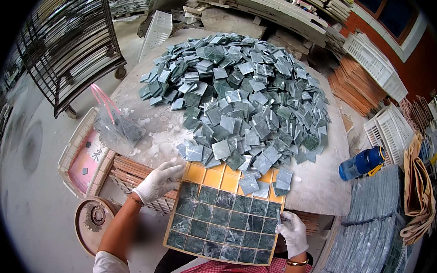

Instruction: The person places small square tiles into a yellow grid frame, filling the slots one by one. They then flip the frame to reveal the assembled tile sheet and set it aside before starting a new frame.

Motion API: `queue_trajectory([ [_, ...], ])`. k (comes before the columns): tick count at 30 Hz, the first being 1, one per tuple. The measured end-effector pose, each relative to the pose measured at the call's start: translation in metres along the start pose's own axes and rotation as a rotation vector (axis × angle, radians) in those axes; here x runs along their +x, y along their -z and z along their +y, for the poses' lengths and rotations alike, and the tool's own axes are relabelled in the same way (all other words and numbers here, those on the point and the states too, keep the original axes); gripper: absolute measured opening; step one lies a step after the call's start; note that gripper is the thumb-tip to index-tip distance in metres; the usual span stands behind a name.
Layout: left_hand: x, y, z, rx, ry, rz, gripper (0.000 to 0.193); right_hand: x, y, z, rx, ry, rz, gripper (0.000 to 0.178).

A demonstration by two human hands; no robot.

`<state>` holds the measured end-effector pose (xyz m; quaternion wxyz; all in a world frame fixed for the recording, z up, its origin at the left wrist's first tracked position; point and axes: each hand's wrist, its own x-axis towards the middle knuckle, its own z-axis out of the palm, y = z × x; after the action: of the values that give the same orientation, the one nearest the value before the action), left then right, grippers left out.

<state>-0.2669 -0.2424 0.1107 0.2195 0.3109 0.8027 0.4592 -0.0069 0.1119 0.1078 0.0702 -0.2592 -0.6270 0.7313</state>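
Workshop: concrete floor, a black wire rack on castors (68,40) at the left, white plastic crates (375,64) and stacked boards at the right
Counter (321,187): round, pale stone top, dusty with white powder
Tiles (241,95): a broad heap of small square green stone pieces, glossy and veined, spread over most of the counter
Tray (225,215): a yellow square grid mould, tilted against the counter's near edge; its lower rows are filled with green squares, the top row is mostly bare yellow, with a few loose pieces lying on it
Left hand (158,181): white cloth glove, fingers loosely spread, resting on the tray's upper left corner
Right hand (293,233): white glove, gold bangle at the wrist, fingers curled at the tray's right edge, pinching what looks like a thin tile piece; too small to be sure
Bag (115,124): clear plastic with pink handles, on the counter's left side, a few tiles inside
Bottle (362,163): blue, lying on its side to the right of the counter
Sheets (372,223): finished grey-green mosaic sheets stacked at the lower right
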Motion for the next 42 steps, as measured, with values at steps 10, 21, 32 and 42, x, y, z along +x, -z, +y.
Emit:
queue_trajectory([
  [10, -0.011, -0.039, -0.016, 0.282, -0.197, 0.156, 0.048, -0.006, -0.01, 0.0, -0.06, -0.029, 0.024, 0.044],
  [21, 0.0, -0.034, -0.02, 0.672, -0.393, 0.14, 0.045, 0.002, -0.035, 0.004, -0.255, 0.049, -0.007, 0.047],
  [32, 0.052, -0.126, 0.065, 0.541, -0.397, 0.238, 0.05, 0.011, -0.029, -0.017, -0.875, 0.336, -0.008, 0.047],
  [42, 0.093, -0.136, 0.063, 0.423, -0.367, 0.141, 0.058, 0.043, -0.045, -0.018, -1.114, 0.518, -0.371, 0.058],
])
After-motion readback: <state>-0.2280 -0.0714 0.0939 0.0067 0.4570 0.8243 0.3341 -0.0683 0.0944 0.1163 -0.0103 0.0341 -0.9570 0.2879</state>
